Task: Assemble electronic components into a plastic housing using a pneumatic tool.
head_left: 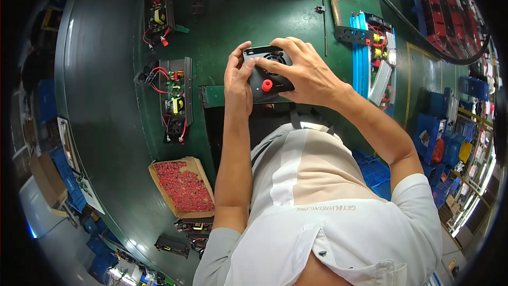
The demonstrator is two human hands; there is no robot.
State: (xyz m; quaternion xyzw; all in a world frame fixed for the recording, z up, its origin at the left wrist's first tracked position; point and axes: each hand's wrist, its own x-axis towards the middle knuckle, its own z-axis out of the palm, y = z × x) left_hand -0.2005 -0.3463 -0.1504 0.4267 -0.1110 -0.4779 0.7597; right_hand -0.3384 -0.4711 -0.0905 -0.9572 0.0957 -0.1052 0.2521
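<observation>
Both my hands are on a black end panel (260, 91) with a round fan grille and a red terminal knob (267, 85). My left hand (239, 77) wraps its left edge, the thumb lying on the panel's face. From the right, my right hand (307, 71) grips the opposite side, with a finger reaching across the fan toward my left thumb. Whether a case is attached behind the panel is hidden. It is held over the near edge of the green bench (254, 18).
On the left stand two open inverter units (177, 92) (159, 13) with red wires. A cardboard tray (203, 175) of small red parts lies nearer me. At right are a blue finned housing (361, 69) and a loose black end plate (352, 35). A black cable (407, 34) arches overhead.
</observation>
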